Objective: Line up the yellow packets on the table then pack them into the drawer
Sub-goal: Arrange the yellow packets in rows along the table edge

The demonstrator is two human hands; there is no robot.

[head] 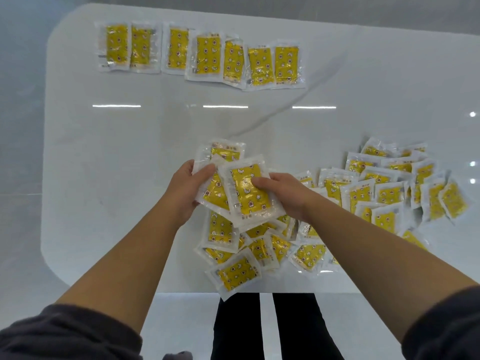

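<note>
Packets [236,272] in a loose heap, yellow panels pointing every way, spread from lower centre to the right of the table [104,178]. Above them the left hand [181,196] grips a fanned bunch [217,196] while the right hand [284,197] pinches the top packet [246,189], its long axis up-frame, tilted left. Upper left, a row [205,55] of seven lies side by side, long axes up-frame; their print is too blurred to read.
</note>
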